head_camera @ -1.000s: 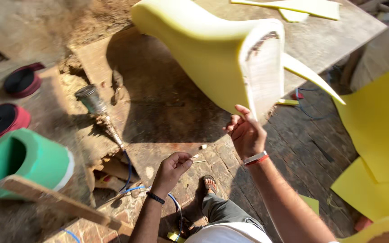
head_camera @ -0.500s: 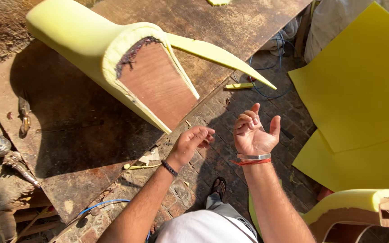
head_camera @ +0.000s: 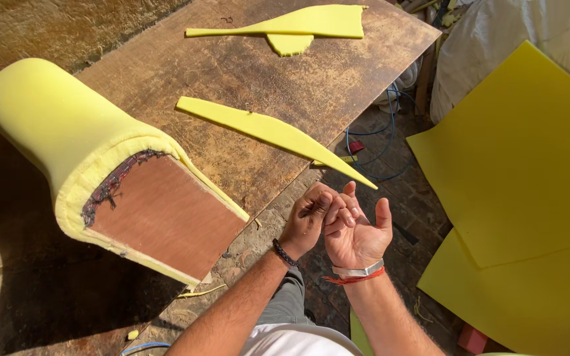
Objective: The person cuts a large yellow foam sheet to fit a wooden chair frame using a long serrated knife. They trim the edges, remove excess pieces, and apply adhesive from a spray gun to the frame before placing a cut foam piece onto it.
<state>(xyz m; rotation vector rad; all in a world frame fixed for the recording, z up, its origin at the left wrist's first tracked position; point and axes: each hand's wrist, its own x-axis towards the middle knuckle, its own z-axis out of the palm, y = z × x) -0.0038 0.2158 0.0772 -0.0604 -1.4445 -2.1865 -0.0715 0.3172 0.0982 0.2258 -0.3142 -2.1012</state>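
The two hands are held together in front of the body, over the brick floor just past the edge of the table (head_camera: pixel 245 72). The right hand (head_camera: pixel 359 232) is turned palm up and spread open, with the thumb raised, and nothing large is seen in it. The left hand (head_camera: pixel 310 221) is curled, and its fingertips (head_camera: pixel 330 209) are pressed onto the fingers of the right hand; whether something small is pinched between them cannot be told. A dark bead bracelet (head_camera: pixel 284 252) is worn on the left wrist, and a metal bangle (head_camera: pixel 357 269) with a red thread under it on the right wrist. Just to the left of the hands, a foam-covered chair part (head_camera: pixel 54 125) is laid on its side on the table, with its bare brown wooden panel (head_camera: pixel 166 217) turned toward the camera and a dark ragged seam along the panel's upper edge. Beyond the hands, a long pointed foam strip (head_camera: pixel 265 128) is laid across the table, its tip reaching out over the table edge. To the right, large yellow foam sheets (head_camera: pixel 516 171) are spread on the floor. A blue cable (head_camera: pixel 390 142) is seen on the floor past the table edge. At the far end of the table, more foam offcuts (head_camera: pixel 298 26) are laid.
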